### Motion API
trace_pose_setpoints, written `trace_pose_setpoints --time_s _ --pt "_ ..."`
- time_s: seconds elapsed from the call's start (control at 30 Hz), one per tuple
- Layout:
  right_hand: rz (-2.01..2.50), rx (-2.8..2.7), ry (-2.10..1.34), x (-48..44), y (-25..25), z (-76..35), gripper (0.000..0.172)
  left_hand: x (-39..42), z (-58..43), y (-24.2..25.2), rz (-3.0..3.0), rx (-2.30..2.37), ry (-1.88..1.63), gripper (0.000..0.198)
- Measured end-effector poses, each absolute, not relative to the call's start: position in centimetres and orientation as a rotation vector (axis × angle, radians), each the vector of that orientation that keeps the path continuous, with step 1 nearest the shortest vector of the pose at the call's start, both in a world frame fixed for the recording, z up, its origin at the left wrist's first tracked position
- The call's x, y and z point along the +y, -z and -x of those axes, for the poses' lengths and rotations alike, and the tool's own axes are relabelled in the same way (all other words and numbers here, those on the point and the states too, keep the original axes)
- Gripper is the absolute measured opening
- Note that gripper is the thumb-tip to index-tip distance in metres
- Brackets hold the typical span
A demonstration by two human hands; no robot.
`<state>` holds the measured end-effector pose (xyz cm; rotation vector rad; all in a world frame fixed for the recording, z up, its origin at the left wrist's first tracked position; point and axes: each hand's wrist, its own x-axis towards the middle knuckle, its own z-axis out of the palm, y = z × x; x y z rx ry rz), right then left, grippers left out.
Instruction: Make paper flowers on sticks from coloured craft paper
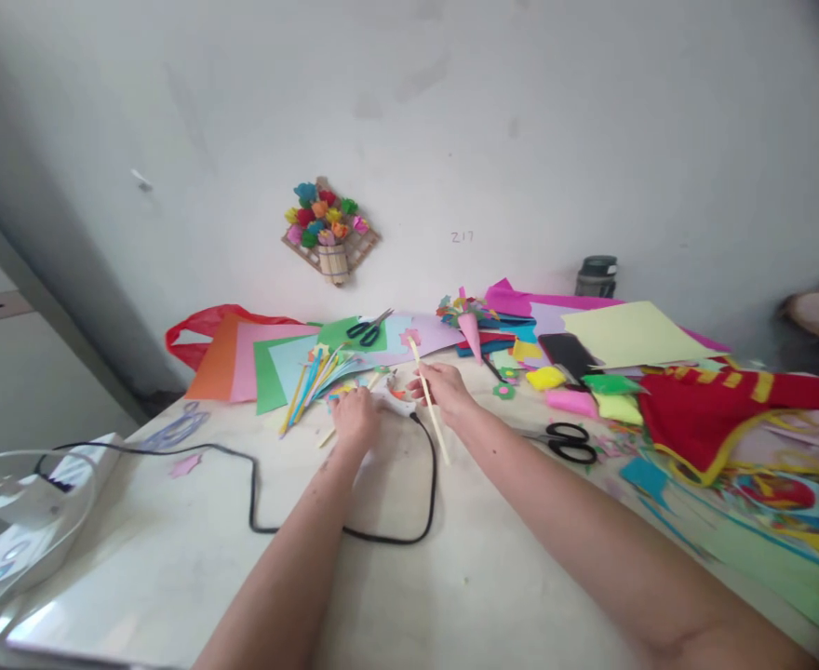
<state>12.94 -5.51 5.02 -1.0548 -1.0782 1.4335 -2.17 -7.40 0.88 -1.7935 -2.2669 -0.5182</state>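
My right hand (pixel 443 389) is closed round a thin pale-yellow paper stick (pixel 437 430), with a pink flower shape (pixel 410 339) at its upper end. My left hand (pixel 355 411) rests low over the table beside a white glue gun (pixel 396 402), whose black cord runs from its near end. What its fingers touch is hidden by the back of the hand. Left of it lies a bunch of coloured paper sticks (pixel 304 391). Dark scissors (pixel 369 328) lie on green paper behind my hands.
Coloured sheets (pixel 220 363) lie at the back left. A power strip (pixel 39 512) sits at the left, its black cord (pixel 252 475) crossing the table (pixel 409 596). To the right are scissors (pixel 570 443), a phone (pixel 569 357), a pink cone bouquet (pixel 470 333) and red fabric (pixel 703 409).
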Motion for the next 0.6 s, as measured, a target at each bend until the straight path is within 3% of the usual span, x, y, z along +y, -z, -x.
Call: trace_pose_setpoints --time_s 0.33,0.47,0.6 --pt "1.066 -1.015 -1.451 -5.0 -4.6 -12.9 0.013 -8.7 4.0 -1.5 1.86 -2.146 0.951 0.02" --pt "1.067 -1.025 -1.437 -5.0 -4.7 -12.7 0.014 -10.6 7.5 -2.3 1.656 -2.051 1.217 0.02" --pt "1.055 -1.049 -1.444 -5.4 -4.9 -12.0 0.015 -13.3 13.0 -2.8 1.376 -2.117 1.236 0.023"
